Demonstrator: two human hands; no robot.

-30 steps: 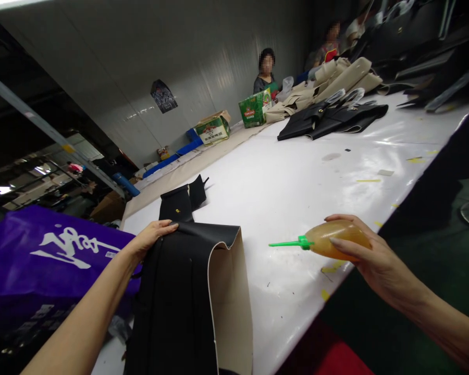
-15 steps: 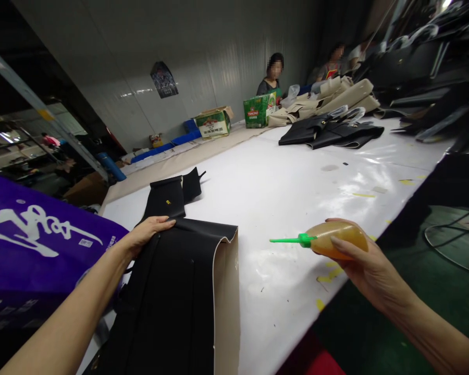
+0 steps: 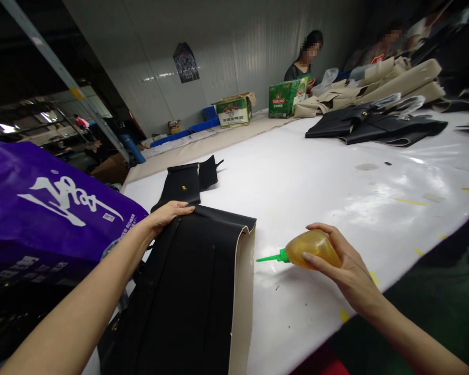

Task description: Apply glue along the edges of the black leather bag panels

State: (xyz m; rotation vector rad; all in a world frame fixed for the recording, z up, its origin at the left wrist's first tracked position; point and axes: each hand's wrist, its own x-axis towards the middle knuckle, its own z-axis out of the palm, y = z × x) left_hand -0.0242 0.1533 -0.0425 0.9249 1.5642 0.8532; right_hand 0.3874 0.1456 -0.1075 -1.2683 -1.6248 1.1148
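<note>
A stack of black leather panels [image 3: 191, 291] with a cream underside lies at the near edge of the white table [image 3: 328, 177]. My left hand [image 3: 167, 215] rests flat on the stack's far left corner, fingers stretched out. My right hand [image 3: 338, 265] is wrapped round an amber glue bottle [image 3: 310, 248]. Its green nozzle [image 3: 269, 257] points left, close to the cream edge of the stack. A smaller black leather piece [image 3: 189, 182] lies just beyond my left hand.
A purple bag [image 3: 42, 208] with white lettering sits to my left. Black and cream leather pieces [image 3: 375, 117] are piled at the far right. Cardboard boxes [image 3: 234, 109] stand at the back. Two other people sit beyond the table's far end.
The glue bottle in my right hand has moved left and down, bringing its nozzle close to the stack's cream edge. My left hand stays on the stack. The camera has swung left.
</note>
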